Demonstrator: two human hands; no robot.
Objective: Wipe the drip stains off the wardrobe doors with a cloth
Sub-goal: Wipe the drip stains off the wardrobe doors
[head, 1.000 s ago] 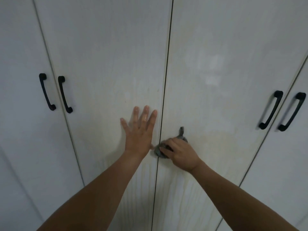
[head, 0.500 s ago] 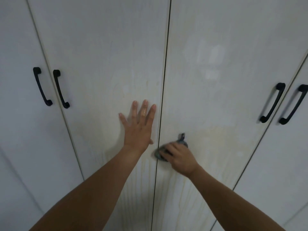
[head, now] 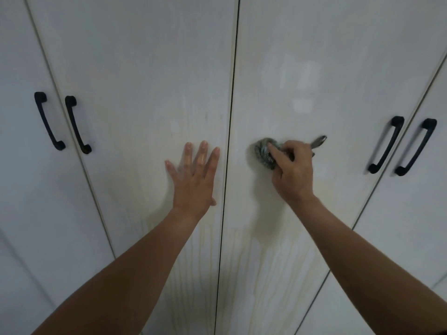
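Observation:
Two white wardrobe doors fill the view, the left door (head: 135, 93) and the right door (head: 314, 88), split by a dark vertical gap. Yellowish drip stains (head: 244, 269) run down the lower part of both doors. My left hand (head: 196, 177) lies flat on the left door, fingers straight and spread, beside the gap. My right hand (head: 294, 172) grips a bunched grey cloth (head: 264, 152) and presses it against the right door, just right of the gap. A loose corner of the cloth sticks out to the right of my knuckles.
Two black handles (head: 64, 122) hang at the left, on either side of a door seam. Another pair of black handles (head: 401, 146) hangs at the right. Further white door panels flank the two middle doors.
My right hand has carried the cloth up and to the right, away from the gap and onto the right door. My left hand has stayed flat on the left door.

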